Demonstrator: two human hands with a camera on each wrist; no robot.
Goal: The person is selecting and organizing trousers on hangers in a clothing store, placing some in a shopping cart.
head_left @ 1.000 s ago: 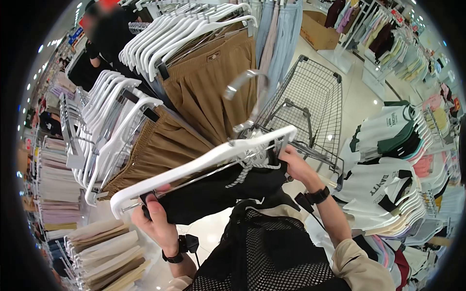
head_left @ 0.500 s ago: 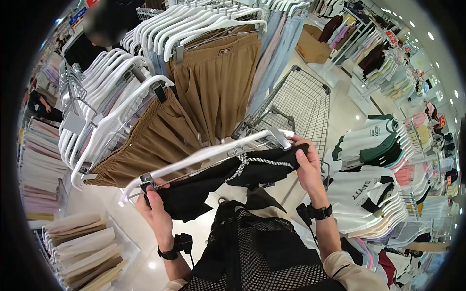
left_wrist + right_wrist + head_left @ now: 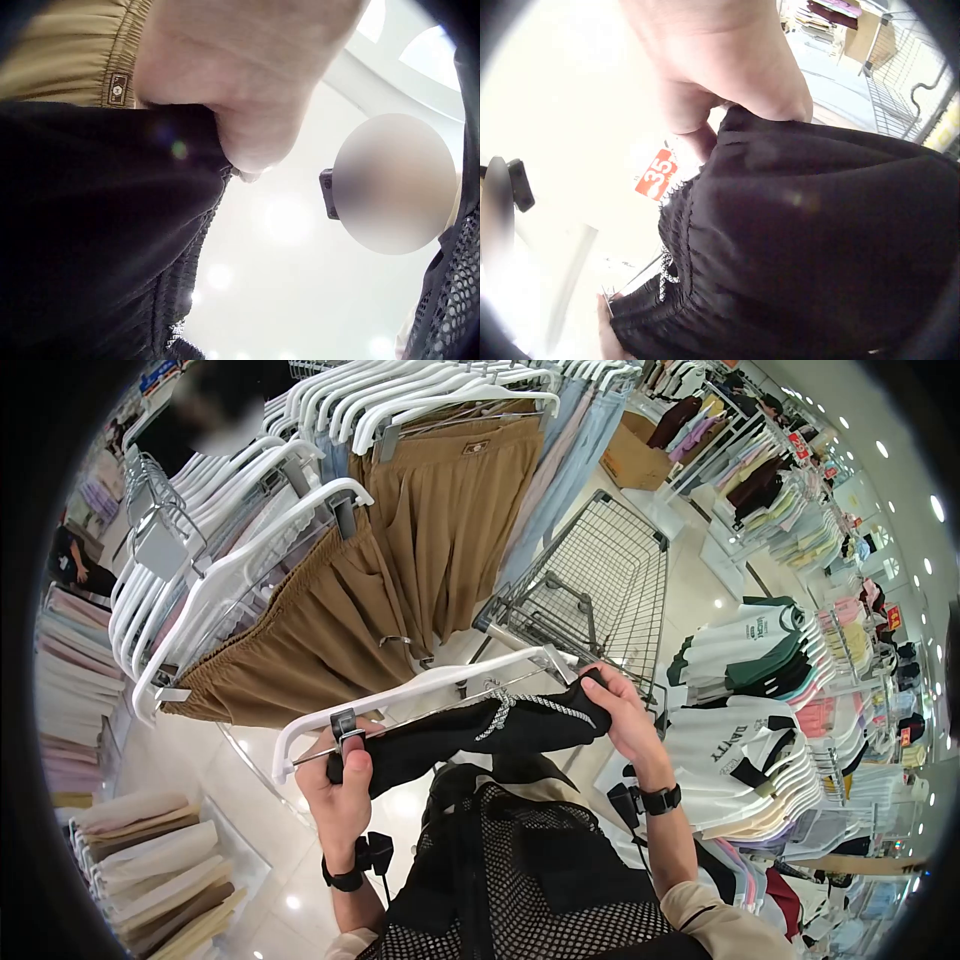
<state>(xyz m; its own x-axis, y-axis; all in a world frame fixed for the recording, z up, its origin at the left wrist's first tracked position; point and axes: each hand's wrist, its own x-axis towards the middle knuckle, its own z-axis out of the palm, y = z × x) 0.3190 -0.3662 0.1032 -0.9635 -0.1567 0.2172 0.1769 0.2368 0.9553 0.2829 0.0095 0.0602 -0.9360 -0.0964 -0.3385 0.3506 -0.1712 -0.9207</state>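
Black drawstring pants (image 3: 470, 732) hang stretched between both hands, below a white clip hanger (image 3: 420, 685). At the waistband's left end, the left hand (image 3: 338, 785) grips the fabric, its thumb up against the hanger's left clip (image 3: 345, 728). The right hand (image 3: 628, 725) pinches the other end of the waistband, just outside the right clip (image 3: 560, 663). A black-and-white drawstring (image 3: 500, 710) is tied at the middle. In the right wrist view, black fabric (image 3: 817, 217) drops from the fingers, and a red price tag (image 3: 657, 175) shows beside the waistband.
Brown pants (image 3: 300, 645) on white hangers hang just ahead on a rack. A wire shopping cart (image 3: 600, 590) stands beyond the right hand. Shirts (image 3: 740, 735) hang at right, folded-over pants (image 3: 160, 860) at lower left. Another person (image 3: 215, 405) is at the top left.
The hanger has come down and back from the rack, its hook tipping away from me. My right hand has shifted from the hanger's right end to the waistband corner. The left hand keeps its grip.
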